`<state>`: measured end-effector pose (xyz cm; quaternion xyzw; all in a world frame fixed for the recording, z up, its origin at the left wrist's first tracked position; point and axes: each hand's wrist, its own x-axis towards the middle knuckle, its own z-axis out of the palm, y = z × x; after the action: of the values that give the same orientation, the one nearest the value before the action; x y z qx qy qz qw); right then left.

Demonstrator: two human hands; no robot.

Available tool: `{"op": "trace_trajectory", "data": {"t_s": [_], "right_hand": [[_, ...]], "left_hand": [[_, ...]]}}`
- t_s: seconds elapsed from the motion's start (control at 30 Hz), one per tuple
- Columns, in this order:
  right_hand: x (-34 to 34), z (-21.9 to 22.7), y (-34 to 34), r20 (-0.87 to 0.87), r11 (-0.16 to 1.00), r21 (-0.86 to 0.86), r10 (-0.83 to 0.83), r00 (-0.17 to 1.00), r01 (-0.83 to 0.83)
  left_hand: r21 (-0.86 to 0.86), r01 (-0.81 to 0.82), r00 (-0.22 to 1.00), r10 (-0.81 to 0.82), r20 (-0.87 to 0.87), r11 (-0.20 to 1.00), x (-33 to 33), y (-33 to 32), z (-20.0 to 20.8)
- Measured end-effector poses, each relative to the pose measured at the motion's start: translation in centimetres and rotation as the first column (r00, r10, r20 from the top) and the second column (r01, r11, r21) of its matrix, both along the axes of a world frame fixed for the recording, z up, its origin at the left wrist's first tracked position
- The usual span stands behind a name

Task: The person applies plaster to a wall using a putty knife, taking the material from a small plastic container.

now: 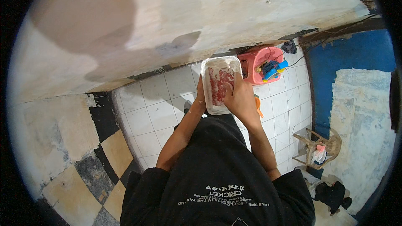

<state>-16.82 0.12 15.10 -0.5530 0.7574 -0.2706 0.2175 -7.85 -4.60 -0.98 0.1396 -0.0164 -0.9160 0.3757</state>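
Note:
A shallow, whitish rectangular plastic tub (222, 61) is held up in front of me, above the tiled floor. Inside it shows a red area (221, 84) smeared with white; whether this is a separate thing or the tub's bottom, I cannot tell. My left hand (200, 96) is closed along the tub's left side, its fingers mostly hidden behind the wall. Over the right rim lies my right hand (241, 96), bent, with the thumb reaching in above the red area. Its other fingertips are partly hidden.
Close ahead stands a patchy, plastered wall (167, 21). Right of the tub is a pink plastic stool (251, 60) with a blue power tool (274, 70) on it. An orange-handled thing (258, 106) lies below. Farther right stands a beige chair (333, 148) holding a plastic bag (319, 155).

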Motion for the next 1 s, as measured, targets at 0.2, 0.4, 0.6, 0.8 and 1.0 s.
{"op": "trace_trajectory", "data": {"t_s": [0.2, 0.4, 0.6, 0.8, 1.0], "right_hand": [[-2.5, -3.6, -0.2, 0.227, 0.992, -0.119, 0.078, 0.971, -0.052], [-7.2, -5.6, -0.2, 0.399, 0.998, -0.042, -0.033, 0.916, 0.054], [-11.9, -5.8, -0.7, 0.724, 0.992, 0.035, -0.107, 0.681, 0.118], [-17.0, -6.4, -0.7, 0.901, 0.981, 0.088, -0.151, 0.406, 0.172], [-22.3, -5.7, -0.8, 0.984, 0.961, 0.07, -0.11, 0.14, 0.267]], "left_hand": [[-0.003, 0.194, 0.967, -0.192, -0.166, 0.981, 0.0, -1.0, 0.8], [-0.059, 0.23, 0.971, -0.225, 0.08, 0.971, -2.9, -2.5, 3.4], [-0.115, 0.326, 0.945, -0.318, 0.079, 0.938, -6.9, -4.0, 3.8], [-0.178, 0.356, 0.923, -0.316, 0.218, 0.917, -11.0, -4.9, 5.1], [-0.027, 0.191, 0.951, -0.178, 0.254, 0.981, -11.4, -5.5, -4.9]]}}
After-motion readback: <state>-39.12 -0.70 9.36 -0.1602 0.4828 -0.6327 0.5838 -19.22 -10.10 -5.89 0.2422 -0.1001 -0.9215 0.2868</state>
